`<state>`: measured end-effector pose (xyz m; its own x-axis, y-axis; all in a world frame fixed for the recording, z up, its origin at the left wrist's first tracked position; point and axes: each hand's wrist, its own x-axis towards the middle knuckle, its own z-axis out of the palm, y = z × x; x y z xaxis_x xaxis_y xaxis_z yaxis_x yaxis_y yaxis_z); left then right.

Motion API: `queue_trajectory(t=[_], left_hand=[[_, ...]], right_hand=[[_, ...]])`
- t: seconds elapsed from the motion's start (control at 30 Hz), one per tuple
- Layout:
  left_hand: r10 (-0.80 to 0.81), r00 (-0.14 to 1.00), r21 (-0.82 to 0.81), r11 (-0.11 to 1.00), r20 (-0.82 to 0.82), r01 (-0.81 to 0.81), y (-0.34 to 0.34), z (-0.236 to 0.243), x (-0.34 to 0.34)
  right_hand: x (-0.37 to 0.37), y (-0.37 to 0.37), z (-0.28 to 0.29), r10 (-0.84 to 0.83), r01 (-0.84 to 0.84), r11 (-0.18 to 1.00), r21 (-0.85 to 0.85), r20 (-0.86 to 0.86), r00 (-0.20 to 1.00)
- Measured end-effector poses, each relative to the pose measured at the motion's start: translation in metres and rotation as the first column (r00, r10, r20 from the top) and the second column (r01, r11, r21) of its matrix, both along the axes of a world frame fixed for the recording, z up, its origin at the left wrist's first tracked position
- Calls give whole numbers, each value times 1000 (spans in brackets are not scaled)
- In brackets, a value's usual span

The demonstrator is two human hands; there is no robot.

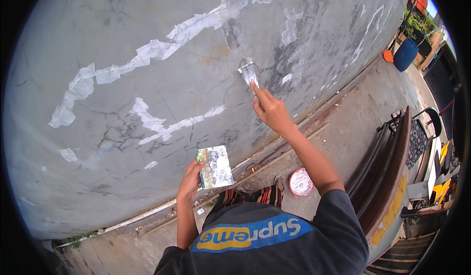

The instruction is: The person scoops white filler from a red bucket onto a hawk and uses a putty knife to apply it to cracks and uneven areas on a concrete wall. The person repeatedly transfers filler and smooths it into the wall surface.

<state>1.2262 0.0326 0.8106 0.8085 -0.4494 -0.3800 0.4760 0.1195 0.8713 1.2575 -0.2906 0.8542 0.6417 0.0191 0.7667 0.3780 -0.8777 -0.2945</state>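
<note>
My right hand [271, 109] is closed round a putty knife [249, 73], its index finger stretched along the blade. The blade's tip lies against the grey wall [186, 86], by a small patch of filler. In my left hand [189, 179] is a flat rectangular board [216, 167], smeared with white and grey filler and held out in front of the wall. Long strips of white filler [157, 51] run over cracks in the wall, with a lower branched patch [164, 130] beneath them. Most of the knife's handle is hidden by my fingers.
On the ground by my feet stands a round tub [301, 182] of white paste with a reddish rim. A dark wooden bench [380, 162] is on the right, next to a patterned chair [417, 142]. Further back are a blue barrel [406, 54] and green plants.
</note>
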Motion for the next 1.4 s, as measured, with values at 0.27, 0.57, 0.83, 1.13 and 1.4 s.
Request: queue_trajectory(t=[0.27, 0.57, 0.83, 1.13, 1.4], left_hand=[[-17, 999, 15, 1000, 32, 16, -1, -2, 7], [-42, 999, 16, 999, -8, 42, -8, -2, 7], [-47, 998, 4, 999, 44, 46, -3, -7, 7], [-99, 993, -14, 995, 61, 100, -4, -11, 13], [-50, 998, -10, 999, 36, 50, 9, -9, 9]], right_hand=[[-6, 13, 63, 63, -69, 995, 78, 83, 995], [32, 26, 27, 25, -51, 981, 189, 133, 991], [-30, 52, 93, 32, -38, 887, 461, 20, 999], [-13, 112, 96, 78, -74, 867, 494, 11, 997], [-4, 84, 124, -34, -3, 812, 583, 52, 998]])
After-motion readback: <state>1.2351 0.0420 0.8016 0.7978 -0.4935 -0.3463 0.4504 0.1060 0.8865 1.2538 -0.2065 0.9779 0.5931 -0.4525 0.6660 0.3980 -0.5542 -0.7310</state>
